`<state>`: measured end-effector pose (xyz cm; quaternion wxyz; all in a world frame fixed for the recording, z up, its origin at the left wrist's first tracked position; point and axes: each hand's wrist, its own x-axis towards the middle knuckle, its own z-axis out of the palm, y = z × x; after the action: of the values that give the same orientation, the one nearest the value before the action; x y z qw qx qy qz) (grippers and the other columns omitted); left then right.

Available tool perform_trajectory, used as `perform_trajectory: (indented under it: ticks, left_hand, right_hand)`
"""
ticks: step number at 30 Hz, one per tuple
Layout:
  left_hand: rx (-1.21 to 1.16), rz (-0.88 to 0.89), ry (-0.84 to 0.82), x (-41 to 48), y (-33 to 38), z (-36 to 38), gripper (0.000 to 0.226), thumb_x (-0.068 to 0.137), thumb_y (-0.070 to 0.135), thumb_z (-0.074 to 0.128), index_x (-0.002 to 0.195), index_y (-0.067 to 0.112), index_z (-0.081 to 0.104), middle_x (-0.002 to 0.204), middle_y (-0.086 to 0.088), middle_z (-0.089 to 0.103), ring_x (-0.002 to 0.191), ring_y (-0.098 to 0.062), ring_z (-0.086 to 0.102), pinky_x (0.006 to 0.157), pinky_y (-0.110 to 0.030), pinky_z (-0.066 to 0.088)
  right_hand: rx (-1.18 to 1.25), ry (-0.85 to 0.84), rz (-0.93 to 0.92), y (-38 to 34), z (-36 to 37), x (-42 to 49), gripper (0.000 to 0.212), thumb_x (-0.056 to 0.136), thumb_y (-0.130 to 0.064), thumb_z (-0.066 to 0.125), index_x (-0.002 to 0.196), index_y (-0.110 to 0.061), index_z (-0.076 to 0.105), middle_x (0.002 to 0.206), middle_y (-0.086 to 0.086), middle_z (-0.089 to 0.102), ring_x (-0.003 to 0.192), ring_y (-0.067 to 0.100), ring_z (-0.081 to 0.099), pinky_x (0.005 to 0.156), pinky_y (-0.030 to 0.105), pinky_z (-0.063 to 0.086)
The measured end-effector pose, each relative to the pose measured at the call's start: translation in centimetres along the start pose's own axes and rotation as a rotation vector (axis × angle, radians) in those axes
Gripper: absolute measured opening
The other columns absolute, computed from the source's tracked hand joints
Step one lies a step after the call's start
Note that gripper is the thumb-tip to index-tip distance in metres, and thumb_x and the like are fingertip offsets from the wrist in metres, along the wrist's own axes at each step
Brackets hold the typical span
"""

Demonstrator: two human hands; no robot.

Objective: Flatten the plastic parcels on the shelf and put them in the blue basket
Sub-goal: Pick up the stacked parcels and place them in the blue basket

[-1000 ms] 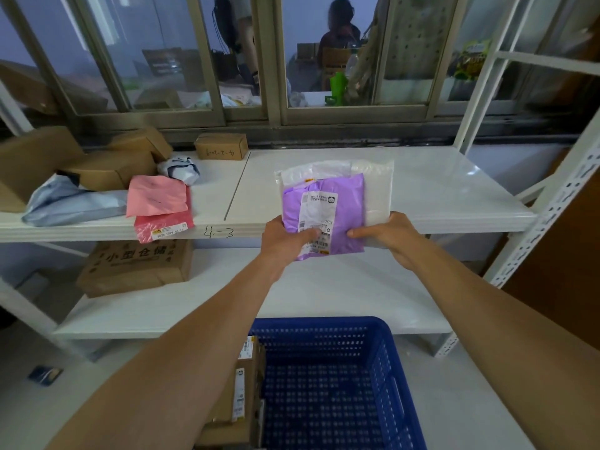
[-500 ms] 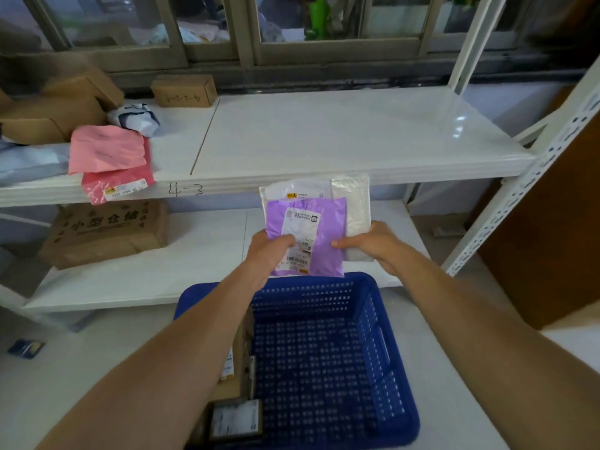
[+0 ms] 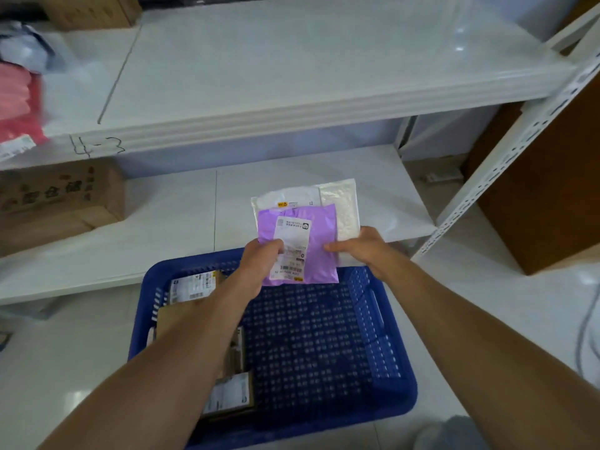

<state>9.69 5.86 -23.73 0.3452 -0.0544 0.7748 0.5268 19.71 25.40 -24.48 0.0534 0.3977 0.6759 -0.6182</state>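
Observation:
I hold a flat stack of plastic parcels over the far rim of the blue basket (image 3: 394,368). A purple parcel (image 3: 319,222) with a white label lies on top of a white parcel (image 3: 341,203). My left hand (image 3: 261,259) grips the stack's left lower edge, thumb on the label. On the stack's right edge sits my right hand (image 3: 360,246). The basket stands on the floor below the shelf (image 3: 292,76). At the shelf's left end lie pink and red parcels (image 3: 18,108).
Brown cardboard boxes (image 3: 191,284) fill the basket's left side; its right side shows bare mesh. A cardboard box (image 3: 55,196) sits on the lower shelf at left. The white perforated shelf post (image 3: 506,151) and a brown panel stand at right.
Both hands carried the parcel stack from the upper shelf down toward the basket. My view tilted downward, so the basket now fills the lower frame.

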Motion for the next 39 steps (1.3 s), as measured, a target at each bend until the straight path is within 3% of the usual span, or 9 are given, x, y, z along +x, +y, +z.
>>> perform_trajectory:
  ticks: [3,8,16,22,27,31,35,39]
  left_hand:
    - [0.027,-0.05,-0.012,1.5,-2.2,1.2,0.012,0.092,0.015,0.062,0.098,0.015,0.072,0.095,-0.008,0.079,0.082,-0.025,0.076,0.062,-0.033,0.061]
    - [0.045,-0.151,-0.019,4.3,-5.8,3.1,0.01,0.093,0.014,0.063,0.099,0.014,0.071,0.093,-0.009,0.077,0.078,-0.025,0.074,0.057,-0.031,0.058]
    - [0.065,-0.244,-0.043,7.2,-10.8,4.8,0.011,0.091,0.012,0.063,0.097,0.011,0.072,0.095,-0.013,0.078,0.08,-0.029,0.075,0.062,-0.034,0.06]
    - [0.077,-0.326,-0.046,8.6,-13.4,5.6,0.008,0.092,0.013,0.064,0.095,0.011,0.07,0.091,-0.013,0.077,0.076,-0.028,0.075,0.051,-0.031,0.058]
    - [0.082,-0.378,-0.041,10.3,-15.9,6.4,0.007,0.092,0.01,0.064,0.094,0.009,0.071,0.09,-0.013,0.077,0.075,-0.029,0.075,0.058,-0.035,0.061]
    - [0.091,-0.421,-0.053,11.4,-17.9,7.0,0.013,0.094,0.007,0.06,0.1,0.006,0.071,0.092,-0.015,0.077,0.079,-0.03,0.076,0.067,-0.037,0.062]
    - [0.071,-0.446,-0.059,12.5,-19.0,7.6,0.018,0.096,0.006,0.053,0.102,0.005,0.069,0.096,-0.018,0.076,0.082,-0.032,0.075,0.063,-0.036,0.061]
    - [0.049,-0.463,-0.059,13.8,-20.5,8.2,0.025,0.098,0.011,0.047,0.103,0.008,0.071,0.097,-0.018,0.077,0.086,-0.034,0.075,0.07,-0.042,0.063]
  right_hand:
    - [0.007,-0.009,0.046,2.6,0.4,1.1,0.038,0.072,-0.016,0.088,0.102,-0.018,0.065,0.1,-0.001,0.069,0.091,0.016,0.062,0.088,0.034,0.05]
    - [0.006,-0.002,0.12,6.7,1.0,4.0,0.052,0.071,-0.019,0.089,0.118,-0.014,0.066,0.107,0.0,0.07,0.099,0.02,0.063,0.074,0.028,0.047]
    - [-0.043,0.033,0.255,11.6,1.9,5.9,0.041,0.074,-0.024,0.088,0.107,-0.012,0.066,0.102,0.003,0.07,0.09,0.02,0.064,0.076,0.032,0.051]
    - [-0.028,0.036,0.332,14.3,3.0,7.3,0.047,0.074,-0.028,0.086,0.112,-0.01,0.067,0.103,0.004,0.072,0.094,0.023,0.068,0.08,0.037,0.055]
    - [-0.009,0.026,0.374,16.1,3.4,7.9,0.027,0.081,-0.023,0.082,0.098,-0.014,0.062,0.087,-0.002,0.065,0.081,0.017,0.062,0.076,0.032,0.049]
    - [-0.016,0.007,0.402,18.3,3.9,8.4,0.034,0.083,-0.019,0.078,0.114,-0.011,0.067,0.107,0.004,0.069,0.096,0.022,0.063,0.08,0.033,0.049]
    - [-0.067,0.045,0.405,19.3,4.3,9.4,0.024,0.082,-0.018,0.076,0.104,-0.018,0.066,0.113,0.006,0.071,0.102,0.025,0.066,0.084,0.034,0.053]
    - [-0.094,0.072,0.428,19.9,4.6,10.3,0.04,0.084,-0.017,0.071,0.121,-0.009,0.062,0.116,0.008,0.066,0.113,0.03,0.063,0.088,0.034,0.052]
